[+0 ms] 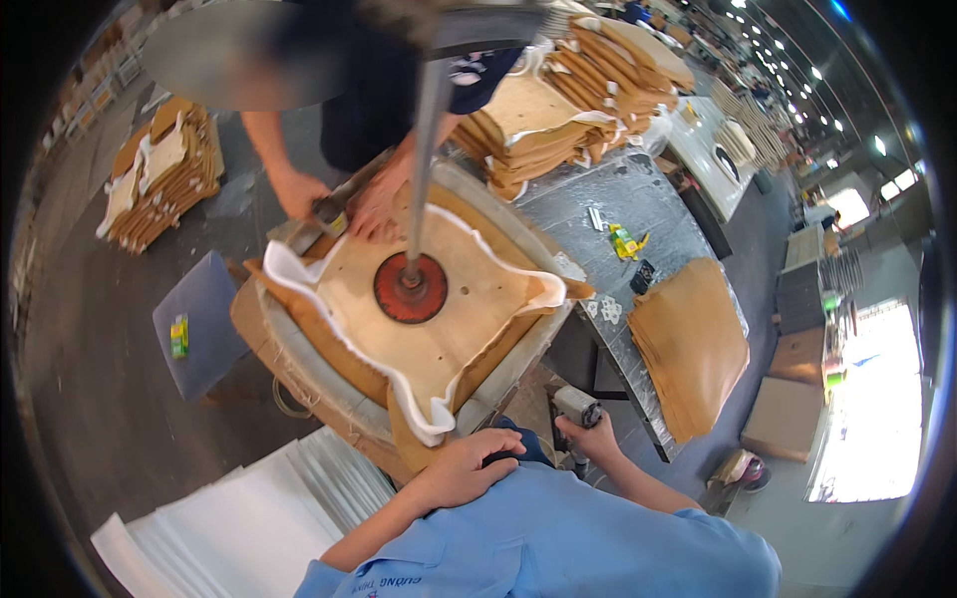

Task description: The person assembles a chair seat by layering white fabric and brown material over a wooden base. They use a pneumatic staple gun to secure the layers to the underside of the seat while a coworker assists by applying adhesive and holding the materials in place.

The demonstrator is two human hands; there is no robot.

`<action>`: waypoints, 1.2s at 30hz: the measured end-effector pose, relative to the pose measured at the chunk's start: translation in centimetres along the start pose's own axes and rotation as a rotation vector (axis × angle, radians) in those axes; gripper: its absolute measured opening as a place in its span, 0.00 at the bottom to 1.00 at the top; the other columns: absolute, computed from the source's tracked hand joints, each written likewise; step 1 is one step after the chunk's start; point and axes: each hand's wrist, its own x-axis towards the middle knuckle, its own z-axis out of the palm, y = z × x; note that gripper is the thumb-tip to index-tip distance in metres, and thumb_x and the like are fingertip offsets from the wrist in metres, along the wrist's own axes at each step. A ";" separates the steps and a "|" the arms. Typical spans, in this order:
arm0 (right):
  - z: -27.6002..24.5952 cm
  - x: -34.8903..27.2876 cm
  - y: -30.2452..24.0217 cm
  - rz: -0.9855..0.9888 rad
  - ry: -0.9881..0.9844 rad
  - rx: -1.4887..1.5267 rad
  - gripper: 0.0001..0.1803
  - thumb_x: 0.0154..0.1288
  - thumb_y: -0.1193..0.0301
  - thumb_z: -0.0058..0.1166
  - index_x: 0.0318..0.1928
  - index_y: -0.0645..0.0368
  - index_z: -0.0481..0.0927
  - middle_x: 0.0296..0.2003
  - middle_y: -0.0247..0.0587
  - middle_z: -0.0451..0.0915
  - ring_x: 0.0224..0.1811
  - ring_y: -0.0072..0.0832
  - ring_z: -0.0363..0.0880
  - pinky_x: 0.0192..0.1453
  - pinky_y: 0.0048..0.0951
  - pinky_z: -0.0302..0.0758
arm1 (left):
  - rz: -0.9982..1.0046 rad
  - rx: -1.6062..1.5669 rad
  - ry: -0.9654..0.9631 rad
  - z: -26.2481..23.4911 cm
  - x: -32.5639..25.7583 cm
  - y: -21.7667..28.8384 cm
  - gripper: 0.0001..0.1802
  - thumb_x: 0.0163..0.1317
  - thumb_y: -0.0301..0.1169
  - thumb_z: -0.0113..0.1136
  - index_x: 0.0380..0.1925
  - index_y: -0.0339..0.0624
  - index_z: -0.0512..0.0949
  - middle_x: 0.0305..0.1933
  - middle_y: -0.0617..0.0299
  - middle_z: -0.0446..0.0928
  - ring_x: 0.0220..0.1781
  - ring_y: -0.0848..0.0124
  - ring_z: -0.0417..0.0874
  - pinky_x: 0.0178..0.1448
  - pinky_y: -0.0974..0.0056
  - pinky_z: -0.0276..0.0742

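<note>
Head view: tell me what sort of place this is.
Most likely a furniture factory, at an upholstery station. A seat board wrapped in white foam sits under a red press disc, stacks of finished seats stand behind, and tan covers lie piled on the steel table.

I see a round press table (299, 344) carrying a wooden seat panel (439, 334) wrapped in white foam (299, 284) and tan leather (329, 344), pinned by a red disc (410, 288). Beside it, a grey bench (598, 194) bears stacked panels (588, 90), leather sheets (690, 344) and small clips (626, 242).
</note>
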 end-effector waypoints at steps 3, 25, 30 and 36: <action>-4.7 3.6 1.6 0.054 0.094 0.074 0.12 0.66 0.71 0.77 0.46 0.59 0.90 0.29 0.31 0.85 0.28 0.22 0.82 0.33 0.32 0.78 | -0.057 0.047 0.042 1.6 2.2 -2.0 0.18 0.76 0.32 0.67 0.62 0.41 0.84 0.75 0.48 0.79 0.73 0.56 0.83 0.75 0.57 0.78; -22.2 56.2 6.5 0.406 0.045 0.513 0.29 0.60 0.80 0.80 0.61 0.58 0.82 0.48 0.40 0.87 0.42 0.38 0.88 0.41 0.43 0.86 | -0.927 0.858 0.694 14.2 16.6 -2.3 0.54 0.68 0.35 0.72 0.87 0.34 0.52 0.91 0.34 0.49 0.92 0.33 0.48 0.92 0.39 0.50; -25.3 60.3 8.6 0.413 -0.069 0.459 0.13 0.70 0.70 0.76 0.49 0.56 0.84 0.32 0.37 0.84 0.30 0.34 0.85 0.32 0.41 0.81 | -0.858 0.848 0.698 13.7 18.3 -3.4 0.55 0.69 0.33 0.72 0.88 0.36 0.49 0.92 0.36 0.44 0.93 0.33 0.45 0.93 0.41 0.48; -27.9 62.9 10.5 0.450 0.032 0.527 0.16 0.76 0.66 0.71 0.58 0.55 0.84 0.45 0.37 0.87 0.42 0.39 0.87 0.49 0.50 0.86 | -0.826 0.818 0.759 13.7 18.7 -4.3 0.53 0.70 0.33 0.71 0.89 0.40 0.50 0.93 0.40 0.45 0.93 0.35 0.45 0.94 0.42 0.47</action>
